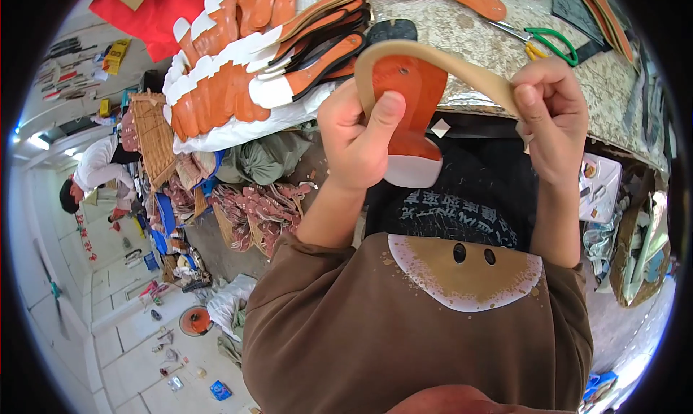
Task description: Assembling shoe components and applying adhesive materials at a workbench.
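Note:
In front of my chest, my left hand [361, 136] is closed round an orange insole [419, 89] with a white end, its thumb pressed on the orange face. The white end hangs down over the dark apron [462, 190]. A long beige strip-like sole piece [451, 57] arches from behind the insole over to the right. My right hand [552, 114] pinches the far end of this beige piece between thumb and fingers. Whether the insole and the beige piece are joined is hidden behind my left hand.
Rows of orange-and-white insoles [216, 100] lie at the left of the worn worktable [462, 28], beside stacked dark-edged soles [332, 64]. Scissors [552, 42] with green and yellow handles lie at the back right. Strap bundles [256, 212] sit lower left. A person [105, 165] is farther left.

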`<state>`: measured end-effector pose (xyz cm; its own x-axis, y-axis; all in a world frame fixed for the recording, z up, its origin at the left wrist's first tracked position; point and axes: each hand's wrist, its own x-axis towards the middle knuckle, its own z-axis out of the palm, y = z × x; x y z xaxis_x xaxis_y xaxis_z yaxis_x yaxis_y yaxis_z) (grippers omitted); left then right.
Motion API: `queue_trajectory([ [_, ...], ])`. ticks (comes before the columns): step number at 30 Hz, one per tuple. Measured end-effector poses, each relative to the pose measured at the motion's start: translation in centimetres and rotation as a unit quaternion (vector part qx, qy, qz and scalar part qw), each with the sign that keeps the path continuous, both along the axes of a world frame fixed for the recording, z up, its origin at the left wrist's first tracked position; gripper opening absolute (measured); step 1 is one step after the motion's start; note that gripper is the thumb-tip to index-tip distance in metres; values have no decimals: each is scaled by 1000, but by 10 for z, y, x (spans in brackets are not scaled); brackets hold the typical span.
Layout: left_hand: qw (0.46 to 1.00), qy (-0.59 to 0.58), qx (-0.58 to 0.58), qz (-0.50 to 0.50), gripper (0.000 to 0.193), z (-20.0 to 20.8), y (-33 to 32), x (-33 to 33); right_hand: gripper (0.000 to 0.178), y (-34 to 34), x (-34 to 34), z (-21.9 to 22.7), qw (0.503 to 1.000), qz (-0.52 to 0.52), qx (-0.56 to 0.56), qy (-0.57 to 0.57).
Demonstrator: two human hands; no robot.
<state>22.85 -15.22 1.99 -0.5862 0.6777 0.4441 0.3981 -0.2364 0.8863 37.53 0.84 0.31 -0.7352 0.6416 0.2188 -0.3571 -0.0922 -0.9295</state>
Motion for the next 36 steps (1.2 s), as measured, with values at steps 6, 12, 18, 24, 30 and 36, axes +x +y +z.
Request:
queue_trajectory([
  [6,976,-176,122,47,29,-2,8,9,6,-42,-34,16,999,0,48,1],
  [12,972,-202,103,60,28,-10,17,4,10,-42,-48,23,966,12,227,-123],
  [18,968,-249,30,28,21,-22,19,-2,14,-28,-53,-2,915,-36,396,-73],
  [24,950,-306,36,50,10,-18,16,0,19,-29,-29,-30,872,-5,469,-140],
  [30,959,-279,28,31,10,-17,15,6,18,-27,-17,-32,857,1,480,-187],
  [36,974,138,47,-174,12,-22,16,-26,14,-23,-12,-9,913,-68,394,-83],
])
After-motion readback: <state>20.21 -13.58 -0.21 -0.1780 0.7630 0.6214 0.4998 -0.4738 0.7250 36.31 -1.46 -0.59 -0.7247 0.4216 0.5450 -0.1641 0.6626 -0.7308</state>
